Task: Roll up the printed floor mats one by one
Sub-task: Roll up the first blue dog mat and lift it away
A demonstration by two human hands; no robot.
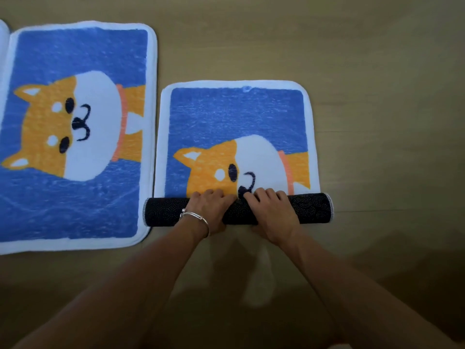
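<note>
A blue floor mat with an orange-and-white dog print [236,119] lies on the floor in front of me, its near end rolled into a dark dotted roll [309,207] with the black backing outward. My left hand [208,210] grips the roll left of its middle, fingers curled over the top; a silver bracelet sits on that wrist. My right hand [271,212] grips the roll just right of the middle in the same way. The dog's lower face is hidden inside the roll.
A second mat of the same print [75,127] lies flat to the left, nearly touching the first. The edge of another mat [3,39] shows at the far left. Bare wooden floor [377,96] spreads to the right and beyond.
</note>
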